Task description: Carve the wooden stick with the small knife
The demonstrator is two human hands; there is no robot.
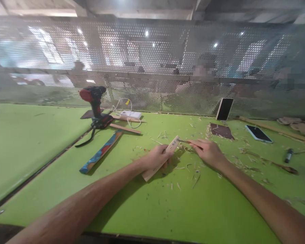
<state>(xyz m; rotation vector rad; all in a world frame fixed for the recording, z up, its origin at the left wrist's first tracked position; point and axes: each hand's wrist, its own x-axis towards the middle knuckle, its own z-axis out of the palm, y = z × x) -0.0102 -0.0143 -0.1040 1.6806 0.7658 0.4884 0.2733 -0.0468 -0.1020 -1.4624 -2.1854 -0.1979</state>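
Note:
My left hand (159, 157) is wrapped round a pale flat strip of wood (151, 173), which slants up and away to the right over the green table. Small dark marks show along the strip's face near its far end. Between the fingers of my right hand (205, 150) is a slim brown tool (185, 141), its tip at the strip's far end. The tool's exact kind is too small to make out. Curled wood shavings (189, 166) lie around and beneath both hands.
A red and black cordless drill (95, 105) stands at the left, near a blue patterned strip (100, 154). Two phones, one upright (225, 109) and one flat (258, 133), are at the right. A perforated metal screen (152, 67) borders the table's back, with people behind it.

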